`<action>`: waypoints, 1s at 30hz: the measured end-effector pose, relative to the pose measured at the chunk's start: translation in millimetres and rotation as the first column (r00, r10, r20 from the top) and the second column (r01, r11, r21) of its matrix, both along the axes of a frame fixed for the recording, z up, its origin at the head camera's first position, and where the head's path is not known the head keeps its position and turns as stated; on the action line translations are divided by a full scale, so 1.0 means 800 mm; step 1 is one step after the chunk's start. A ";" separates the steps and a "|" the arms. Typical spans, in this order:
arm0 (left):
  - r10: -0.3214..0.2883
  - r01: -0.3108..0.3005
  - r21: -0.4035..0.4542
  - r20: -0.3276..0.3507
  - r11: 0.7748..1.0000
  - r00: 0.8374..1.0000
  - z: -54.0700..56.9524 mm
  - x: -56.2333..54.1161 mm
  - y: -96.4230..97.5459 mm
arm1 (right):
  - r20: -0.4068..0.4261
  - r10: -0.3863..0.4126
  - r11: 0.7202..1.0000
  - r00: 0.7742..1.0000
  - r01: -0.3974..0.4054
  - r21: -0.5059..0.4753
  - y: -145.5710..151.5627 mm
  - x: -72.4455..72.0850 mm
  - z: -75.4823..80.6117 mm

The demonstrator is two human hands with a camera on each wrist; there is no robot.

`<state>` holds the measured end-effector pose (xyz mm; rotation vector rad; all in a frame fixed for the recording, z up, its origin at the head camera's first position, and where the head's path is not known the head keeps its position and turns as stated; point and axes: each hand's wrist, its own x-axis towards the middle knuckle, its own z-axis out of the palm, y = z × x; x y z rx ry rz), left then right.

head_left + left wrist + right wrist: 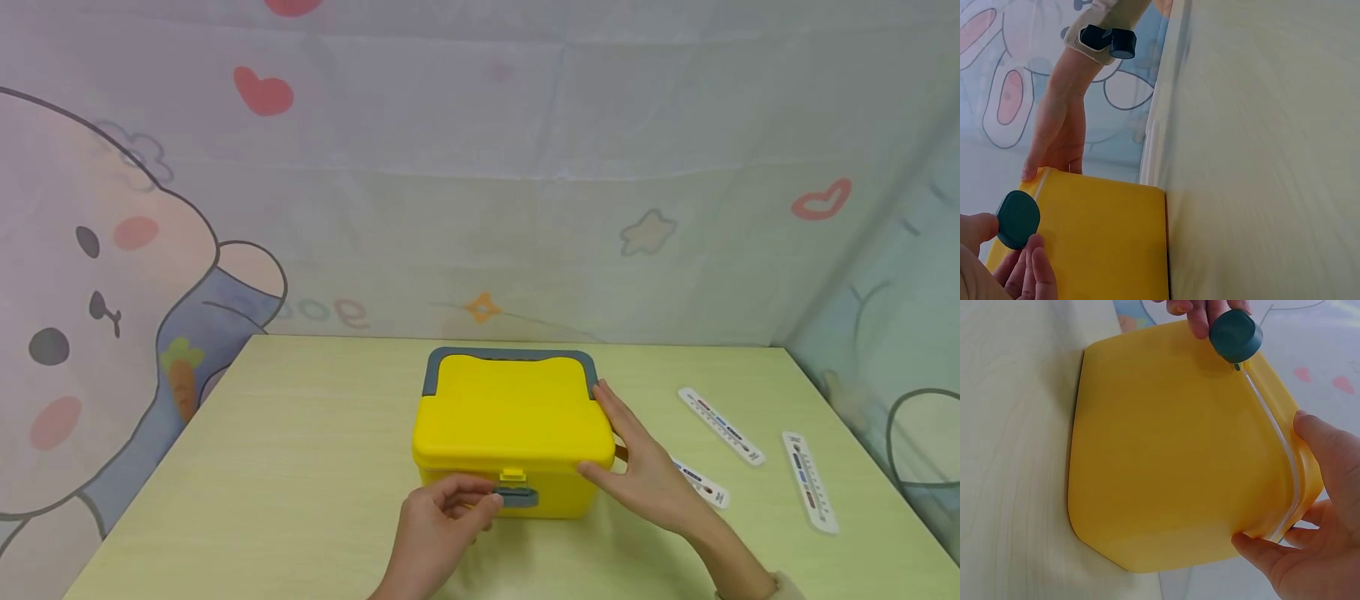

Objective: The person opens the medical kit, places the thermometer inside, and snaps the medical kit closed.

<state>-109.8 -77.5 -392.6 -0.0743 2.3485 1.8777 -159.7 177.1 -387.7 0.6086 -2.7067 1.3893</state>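
Note:
A yellow lidded box [517,412] with a grey-blue carry handle [510,354] folded back stands on the table. At the front of the box, my left hand [442,529] pinches the dark grey-green latch [1018,219], which sticks out from the front wall below a small yellow catch [513,475]. My right hand [645,475] rests against the right side of the lid. Its thumb touches the lid's front corner, while the extended fingers lie along the right side, partly hidden. The lid is down, so the box's inside cannot be seen.
Right of the box lie several white printed strips: one [722,427] farther back, another [810,483] near the table's right edge, and one [705,485] partly behind my right hand. A patterned cloth [450,167] hangs behind the pale table [300,467].

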 end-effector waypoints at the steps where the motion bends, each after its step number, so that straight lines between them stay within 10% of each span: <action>1: -0.003 0.003 0.000 0.000 1.000 1.000 0.000 0.000 0.000 | -0.001 0.001 1.000 1.000 -0.001 -0.002 0.000 0.000 0.000; 30: 0.003 -0.006 -0.042 -0.084 0.999 0.996 -0.012 -0.001 -0.001 | -0.006 -0.001 1.000 1.000 0.001 0.001 0.000 0.000 0.000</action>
